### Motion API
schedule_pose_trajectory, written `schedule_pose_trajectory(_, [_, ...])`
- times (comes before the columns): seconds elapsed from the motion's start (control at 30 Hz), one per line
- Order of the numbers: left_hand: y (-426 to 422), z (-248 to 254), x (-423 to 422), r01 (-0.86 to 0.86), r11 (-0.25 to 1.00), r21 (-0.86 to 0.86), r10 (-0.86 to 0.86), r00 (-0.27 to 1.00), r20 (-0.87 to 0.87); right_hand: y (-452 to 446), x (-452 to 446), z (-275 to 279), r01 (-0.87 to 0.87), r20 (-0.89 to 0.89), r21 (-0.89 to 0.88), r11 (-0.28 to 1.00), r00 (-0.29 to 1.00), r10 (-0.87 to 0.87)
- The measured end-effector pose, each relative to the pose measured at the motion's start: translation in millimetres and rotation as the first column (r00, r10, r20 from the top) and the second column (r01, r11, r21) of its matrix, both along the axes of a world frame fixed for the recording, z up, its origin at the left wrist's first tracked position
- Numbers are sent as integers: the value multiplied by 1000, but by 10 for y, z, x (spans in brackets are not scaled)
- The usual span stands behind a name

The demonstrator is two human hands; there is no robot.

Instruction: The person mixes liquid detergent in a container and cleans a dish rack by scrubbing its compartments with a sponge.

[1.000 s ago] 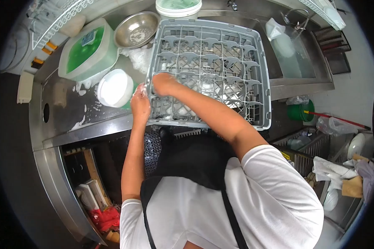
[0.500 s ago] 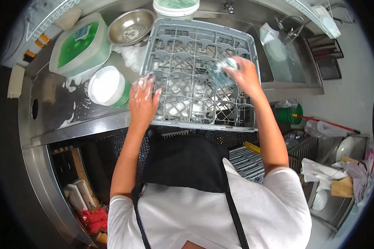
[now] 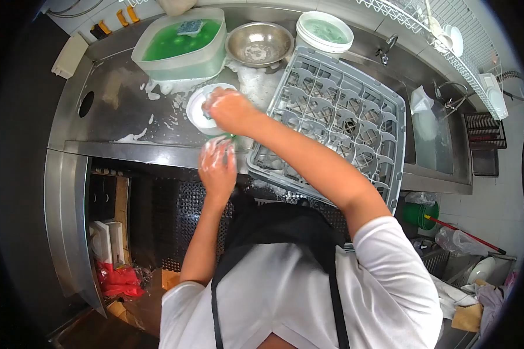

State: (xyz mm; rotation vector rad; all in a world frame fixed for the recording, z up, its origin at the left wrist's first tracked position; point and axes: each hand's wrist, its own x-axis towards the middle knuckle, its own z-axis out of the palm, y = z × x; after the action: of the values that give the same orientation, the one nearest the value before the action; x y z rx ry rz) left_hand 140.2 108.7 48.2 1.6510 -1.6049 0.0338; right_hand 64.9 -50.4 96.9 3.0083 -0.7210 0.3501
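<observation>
My right hand (image 3: 233, 110) is over a round tub (image 3: 193, 118) of white foam on the steel counter. Its fingers are closed round a scouring pad (image 3: 206, 109), mostly hidden by the hand and suds. Just below the tub's near side is my left hand (image 3: 217, 168), foam-covered, fingers stretched toward the tub; whether they touch it I cannot tell. Under my right forearm, a grey compartmented dish rack (image 3: 400, 125) sits turned at an angle, its near corner over the counter edge.
A plastic basin (image 3: 177, 71) of green liquid with a sponge (image 3: 191, 27) stands behind the tub. Beside it are a steel bowl (image 3: 260, 43) and a white bucket (image 3: 325, 32). A water-filled sink (image 3: 434, 136) lies right; a wire shelf (image 3: 448, 52) hangs above.
My right hand has moved left from above the rack to the foam tub with the scouring pad. My left hand has left the rack's edge. The rack is now turned, and the view has shifted left.
</observation>
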Motion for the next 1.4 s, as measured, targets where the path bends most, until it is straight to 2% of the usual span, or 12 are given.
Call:
schedule_pose_trajectory(0.17, [-68, 90, 398, -179, 979, 94, 179, 984, 13, -501, 694, -703, 296, -427, 476, 828, 901, -77])
schedule_pose_trajectory(0.27, [-344, -152, 724, -122, 971, 207, 107, 991, 84, -594, 692, -776, 266, -504, 477, 837, 864, 13])
schedule_pose_trajectory(0.4, [-492, -243, 835, -28, 929, 369, 30, 1000, 0, -613, 461, -643, 303, -303, 492, 816, 939, -166])
schedule_pose_trajectory(0.53, [-472, -295, 682, -25, 937, 349, 24, 1000, 9, -441, -565, -65, -33, 431, 537, 843, 870, -241])
schedule_pose_trajectory(0.6, [-450, -252, 590, -23, 937, 349, 7, 999, 47, -168, -1266, 383, -92, 464, 741, 665, 786, -408])
schedule_pose_trajectory(0.7, [-386, -103, 266, -94, 996, -1, 93, 982, 167, 216, -2318, 577, 17, 420, 814, 580, 673, -609])
schedule_pose_trajectory(0.83, [-453, 135, -326, 140, 990, -5, -140, 990, 15, 744, -3560, 174, 373, 309, 771, 516, 489, -816])
schedule_pose_trajectory(0.93, [-613, 157, -814, 380, 923, 55, -382, 923, 42, 979, -3771, -131, 674, 74, 575, 464, 523, -849])
schedule_pose_trajectory(1.03, [-714, 51, -1291, 624, 745, 235, -651, 757, 52, 1043, -3673, -494, 697, 115, 183, 693, 685, -720])
schedule_pose_trajectory(1.23, [-743, 76, -1915, 667, 586, 460, -787, 603, 128, 909, -3628, -776, 904, -330, 199, 379, 426, -842])
schedule_pose_trajectory(1.33, [-850, -10, -1947, 683, 582, 442, -800, 578, 161, 799, -3570, -886, 914, -267, 210, 347, 395, -879])
schedule_pose_trajectory(1.4, [-861, -214, -2018, 649, 559, 517, -807, 569, 158, 695, -3669, -1014, 804, -331, 506, 313, 516, -790])
